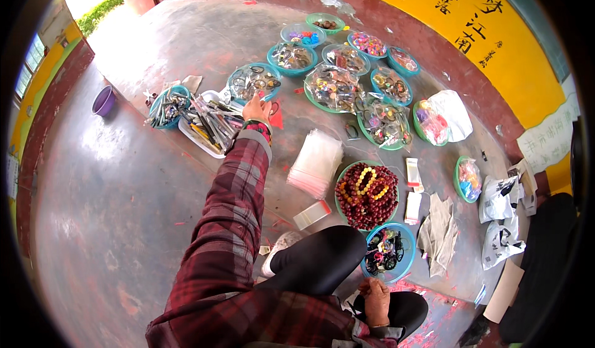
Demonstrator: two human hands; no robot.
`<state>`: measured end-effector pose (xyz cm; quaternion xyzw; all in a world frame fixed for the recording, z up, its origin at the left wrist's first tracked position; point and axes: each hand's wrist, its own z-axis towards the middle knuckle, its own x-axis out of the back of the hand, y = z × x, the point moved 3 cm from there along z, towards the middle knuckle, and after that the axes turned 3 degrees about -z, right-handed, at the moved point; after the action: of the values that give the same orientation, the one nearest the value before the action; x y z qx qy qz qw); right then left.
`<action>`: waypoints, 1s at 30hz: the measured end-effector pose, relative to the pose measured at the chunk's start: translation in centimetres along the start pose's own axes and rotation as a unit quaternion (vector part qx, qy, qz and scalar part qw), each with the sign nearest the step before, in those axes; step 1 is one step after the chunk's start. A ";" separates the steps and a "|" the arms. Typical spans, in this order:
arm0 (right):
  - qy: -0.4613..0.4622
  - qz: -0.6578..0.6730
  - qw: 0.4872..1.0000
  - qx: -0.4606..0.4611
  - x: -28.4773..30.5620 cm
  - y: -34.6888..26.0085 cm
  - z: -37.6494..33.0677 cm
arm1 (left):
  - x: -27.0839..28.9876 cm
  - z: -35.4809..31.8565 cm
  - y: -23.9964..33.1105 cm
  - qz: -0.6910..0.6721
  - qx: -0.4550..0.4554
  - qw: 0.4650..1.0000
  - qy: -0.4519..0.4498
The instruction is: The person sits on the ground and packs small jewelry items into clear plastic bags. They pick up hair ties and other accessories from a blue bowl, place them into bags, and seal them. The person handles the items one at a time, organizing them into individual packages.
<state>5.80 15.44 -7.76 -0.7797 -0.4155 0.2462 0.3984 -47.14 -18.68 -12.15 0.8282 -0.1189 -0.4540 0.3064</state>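
Observation:
My left arm, in a plaid sleeve, stretches forward. My left hand [256, 109] is beside the near rim of a blue basin [253, 83] of clear-bagged dark rings. Its fingers look drawn together, and a small dark loop [274, 108] shows at their tips; whether they grip it is unclear. Below the hand lies a white tray [201, 138] heaped with pens and long thin tools. My right hand [375, 301] rests curled by my knee, fingers closed, their contents hidden. Just beyond it sits a blue basin [406, 255] of black and coloured bands.
Dark red and yellow beads [367, 196] fill a green basin. Stacked clear bags [316, 163] lie left of it. Several basins of bagged trinkets [334, 88] cluster ahead. A grey cloth [439, 233] and white plastic bags [499, 221] lie right; a purple bucket [104, 101] stands left.

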 end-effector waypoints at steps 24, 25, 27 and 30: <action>-0.005 0.037 0.999 -0.004 4.8 2.2 -5.7 | 18.7 -23.8 -9.8 0.681 -0.097 0.677 -0.261; -0.010 0.033 0.999 0.001 4.9 2.0 -5.8 | 18.8 -23.9 -10.6 0.719 -0.130 0.630 -0.264; -0.015 0.026 0.999 0.010 4.8 1.7 -6.0 | 18.2 -24.7 -12.1 0.785 -0.195 0.524 -0.267; -0.018 0.020 0.999 0.020 5.0 2.0 -6.3 | 16.7 -25.7 -13.0 0.834 -0.137 0.486 -0.221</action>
<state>13.88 16.39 -6.13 -0.7753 -0.4020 0.2767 0.4009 -17.69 -6.17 -21.23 0.1607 -0.7542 -0.1647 0.6150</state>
